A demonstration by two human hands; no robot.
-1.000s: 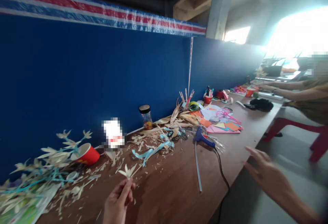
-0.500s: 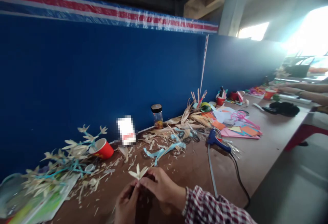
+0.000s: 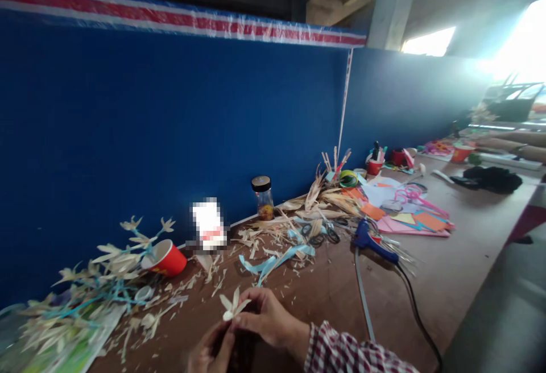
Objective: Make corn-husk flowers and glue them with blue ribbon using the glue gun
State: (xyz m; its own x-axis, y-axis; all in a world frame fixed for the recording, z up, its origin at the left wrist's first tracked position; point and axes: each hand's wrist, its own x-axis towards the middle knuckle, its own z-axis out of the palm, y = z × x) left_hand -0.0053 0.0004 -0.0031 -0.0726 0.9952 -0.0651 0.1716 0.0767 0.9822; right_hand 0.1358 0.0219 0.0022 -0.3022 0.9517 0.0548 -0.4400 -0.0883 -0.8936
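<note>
- At the far left, a bunch of pale, dried-looking flowers on light-blue stems lies beside a tipped red paper cup; its narrow petals look dry and easily bent.
- The left hand, low at the front, has thumb and fingertips drawn together in a narrow pinch at the underside of the flower; how firmly it presses cannot be told.
- Between the two hands, above the brown table, is the single pale cream flower with slim pointed petals, petals upward. It should weigh almost nothing. The petals look thin and papery, rather stiff, likely to crease or split if squeezed, and more dry than slippery.
- The best hold seems to be the base, where the petals meet, with light fingertip pressure; the tips are better left free. Any stem below is hidden by the fingers.
- The right hand, in a red-and-white checked sleeve, also pinches narrowly, its thumb at the base beside the petals.
- Farther right, a dark-blue glue gun with a black cord lies well apart from both hands.
</note>
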